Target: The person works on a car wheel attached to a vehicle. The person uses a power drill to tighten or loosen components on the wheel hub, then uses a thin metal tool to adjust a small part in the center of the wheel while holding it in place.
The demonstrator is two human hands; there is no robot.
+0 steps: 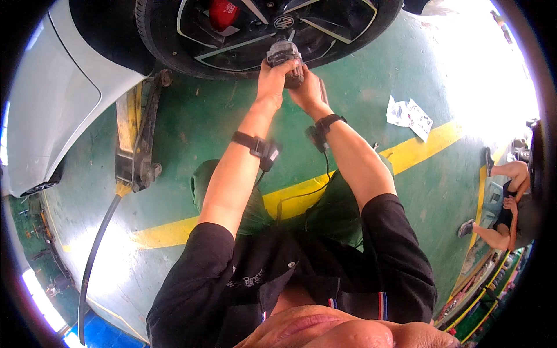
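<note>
My left hand (270, 84) and my right hand (307, 91) are both closed on a dark power tool (284, 53), held upright against the lower middle of a black alloy wheel (319, 26) with silver accents. A red brake caliper (223, 13) shows behind the spokes, and the dark tyre (180, 61) curves around the rim. The tool's nose meets the wheel just below the hub cap; its exact contact point is hidden. My right fingers are partly hidden behind the tool. Dark straps with small boxes and cables are on both my forearms.
A white car body (64, 75) fills the left. A floor jack (136, 162) with a long handle stands beside it. Paper scraps (409, 116) lie on the green floor (348, 116) near yellow stripes. At the far right, a person (505, 214) sits low on a blue stool near racks.
</note>
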